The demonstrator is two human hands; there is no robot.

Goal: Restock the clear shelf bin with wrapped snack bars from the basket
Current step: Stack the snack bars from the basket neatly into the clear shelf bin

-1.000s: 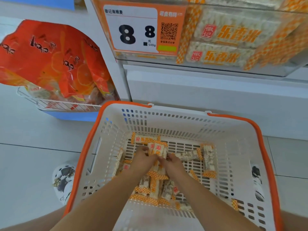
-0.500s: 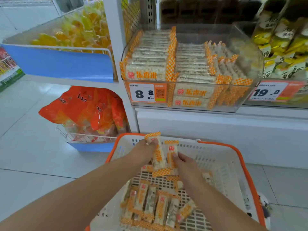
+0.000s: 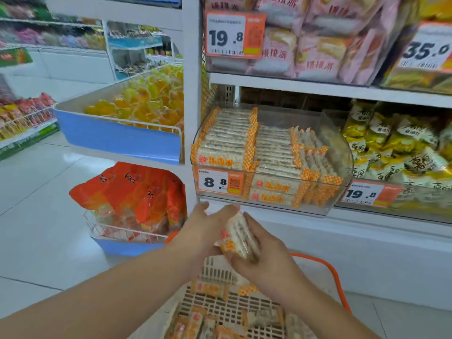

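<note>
Left hand (image 3: 203, 231): cupping snack bars (image 3: 238, 237), fingers straight.
Right hand (image 3: 266, 248): gripping same bundle.
Bundle: hovering above basket (image 3: 338, 280), below clear bin (image 3: 340, 148).
Bin: standing open-topped, right portion unfilled.
Floor (image 3: 36, 204): white tile.

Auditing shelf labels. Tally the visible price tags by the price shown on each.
19.8 tags: 2
35.0 tag: 1
8.8 tag: 1
Total: 4
</note>
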